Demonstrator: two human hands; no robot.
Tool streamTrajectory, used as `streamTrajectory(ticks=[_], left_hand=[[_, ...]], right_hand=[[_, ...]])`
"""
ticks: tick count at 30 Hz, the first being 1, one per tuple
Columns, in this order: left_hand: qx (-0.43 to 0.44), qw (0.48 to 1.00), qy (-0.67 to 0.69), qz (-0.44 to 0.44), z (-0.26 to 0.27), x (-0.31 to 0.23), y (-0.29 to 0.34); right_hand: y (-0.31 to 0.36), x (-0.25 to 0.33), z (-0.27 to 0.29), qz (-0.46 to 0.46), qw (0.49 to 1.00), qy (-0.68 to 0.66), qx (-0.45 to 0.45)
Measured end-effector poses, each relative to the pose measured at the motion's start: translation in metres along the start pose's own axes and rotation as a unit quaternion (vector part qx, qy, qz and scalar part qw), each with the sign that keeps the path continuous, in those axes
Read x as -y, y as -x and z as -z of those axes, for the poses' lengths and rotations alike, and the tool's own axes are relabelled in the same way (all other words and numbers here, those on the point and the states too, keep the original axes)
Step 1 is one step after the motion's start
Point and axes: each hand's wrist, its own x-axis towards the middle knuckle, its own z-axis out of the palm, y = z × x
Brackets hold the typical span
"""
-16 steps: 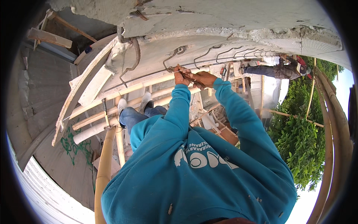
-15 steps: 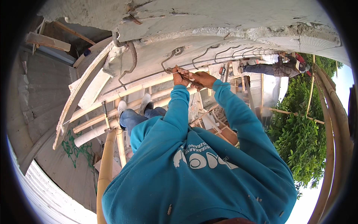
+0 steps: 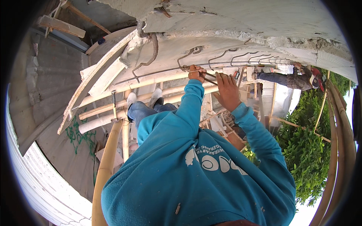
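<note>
My left hand [image 3: 196,73] is closed around dark pincers [image 3: 209,78] beside a long thin steel bar [image 3: 164,71] that runs along the concrete wall. Two handles spread apart from that hand toward the right. My right hand [image 3: 227,92] is open, fingers stretched, its fingertips close to the handle ends. Whether they touch the handles I cannot tell. Around my left hand, bent steel bars [image 3: 184,56] stick out of the wall and meet the long bar. The jaws of the pincers are partly hidden by my left fingers.
Bamboo poles [image 3: 171,90] run below the bar, where my feet [image 3: 154,98] rest. A hammer [image 3: 114,107] hangs at the left by an upright bamboo pole [image 3: 105,169]. Broken concrete [image 3: 128,56] juts out at left. A person [image 3: 292,80] works farther right, near leafy branches [image 3: 305,150].
My right hand has opened and moved away from the pincers, and their handles now spread apart. My left hand keeps its hold near the bar. The view has shifted slightly.
</note>
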Motion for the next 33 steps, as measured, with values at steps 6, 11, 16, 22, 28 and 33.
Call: streamTrajectory(ticks=[6, 11, 16, 22, 28, 33], left_hand=[[-0.078, 0.996, 0.033, 0.017, -0.017, 0.006, -0.020], [-0.158, 0.986, 0.049, 0.013, -0.025, 0.005, -0.026], [-0.098, 0.995, -0.023, -0.026, -0.021, 0.004, -0.002], [0.072, 0.987, 0.134, -0.039, -0.014, 0.013, 0.016], [-0.004, 0.994, 0.100, -0.049, -0.018, 0.008, 0.001], [-0.061, 0.995, 0.080, -0.027, -0.030, 0.004, -0.021]], right_hand=[[-0.032, -0.023, -0.076, -0.031, 0.959, 0.224, 0.173], [-0.056, -0.050, -0.091, 0.026, 0.973, 0.174, 0.149], [-0.080, -0.063, -0.093, -0.075, 0.935, -0.018, 0.347], [-0.102, -0.084, -0.079, -0.294, 0.695, -0.313, 0.577], [-0.071, -0.057, -0.079, -0.002, 0.972, 0.046, 0.228], [-0.067, -0.036, -0.078, 0.110, 0.959, 0.258, 0.042]])
